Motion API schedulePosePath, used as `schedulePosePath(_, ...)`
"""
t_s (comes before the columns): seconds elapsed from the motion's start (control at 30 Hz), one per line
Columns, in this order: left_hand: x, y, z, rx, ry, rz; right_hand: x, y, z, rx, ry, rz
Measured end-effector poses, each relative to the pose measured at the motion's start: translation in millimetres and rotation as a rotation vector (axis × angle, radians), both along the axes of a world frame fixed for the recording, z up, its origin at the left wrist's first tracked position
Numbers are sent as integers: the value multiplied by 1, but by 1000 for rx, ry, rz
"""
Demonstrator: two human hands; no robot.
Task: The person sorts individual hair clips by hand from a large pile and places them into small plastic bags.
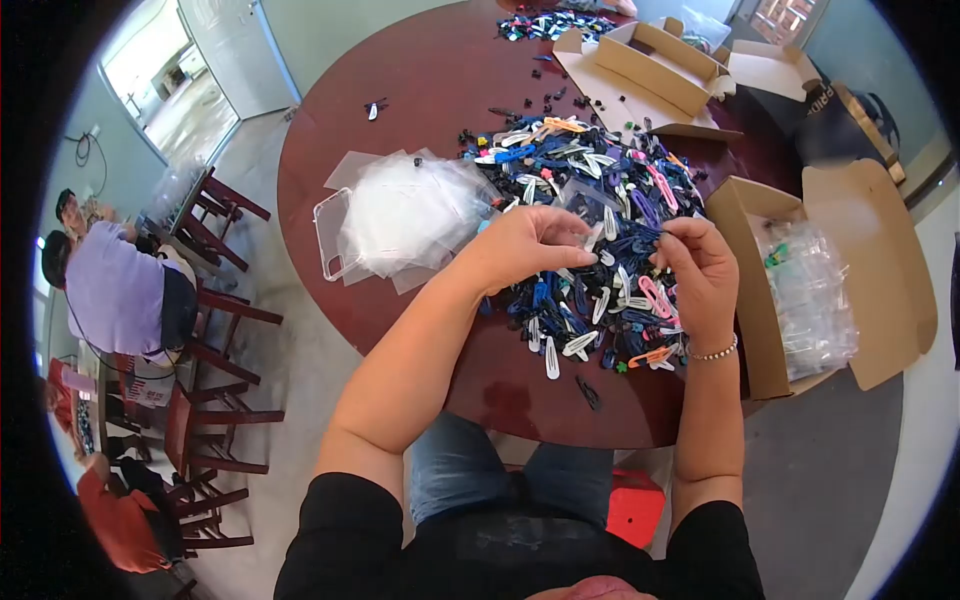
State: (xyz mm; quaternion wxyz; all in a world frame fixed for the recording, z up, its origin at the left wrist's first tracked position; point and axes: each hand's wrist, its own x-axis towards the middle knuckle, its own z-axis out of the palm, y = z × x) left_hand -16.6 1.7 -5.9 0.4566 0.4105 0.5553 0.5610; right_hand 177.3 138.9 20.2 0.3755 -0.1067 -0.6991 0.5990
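A large heap of snap hair clips point(552, 357) in black, white, blue, pink and orange covers the middle of the round table. Over the heap, my left hand point(525, 243) is closed, thumb against fingers, on a small clear plastic bag point(588, 202). To its right, my right hand point(703, 262), with a beaded bracelet at the wrist, pinches what looks like a dark blue hair clip point(645, 236); its outline blends into the heap behind. Left of the heap lies a stack of clear plastic bags point(400, 215), with a clear phone case point(330, 235) at its edge.
An open cardboard box point(750, 290) with filled clear bags point(808, 300) stands at the right. More cardboard boxes point(660, 70) and another clip pile point(555, 25) are at the back of the dark red table point(345, 110). Wooden stools point(225, 375) and seated people are at the left.
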Motion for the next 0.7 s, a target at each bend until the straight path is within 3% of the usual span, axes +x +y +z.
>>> schedulePosePath(0.17, 7, -1, 3, 68, 67, -188, -8, -24, -3, 193, -83, -72)
schedulePosePath(0.3, 8, -1, 1, 85, -59, -191, -8, -12, -1, 29, 51, -128)
schedulePosePath(0.37, 9, -4, 11, -17, -90, -17, 0, 11, -9, 41, 5, -164)
schedulePosePath(0.47, 5, -5, 13, -27, -159, 24, 6, 33, -15, 728, -343, -147)
schedulePosePath(0.5, 4, -5, 13, -39, -209, 53, 4, 32, -18, 729, -344, -147)
schedulePosePath(0.57, 3, -5, 11, -40, -194, 51, 0, 25, -23, 1022, -440, -195)
schedulePosePath(0.7, 4, -6, 13, -52, -132, 10, -4, 15, -22, 1121, -531, -246)
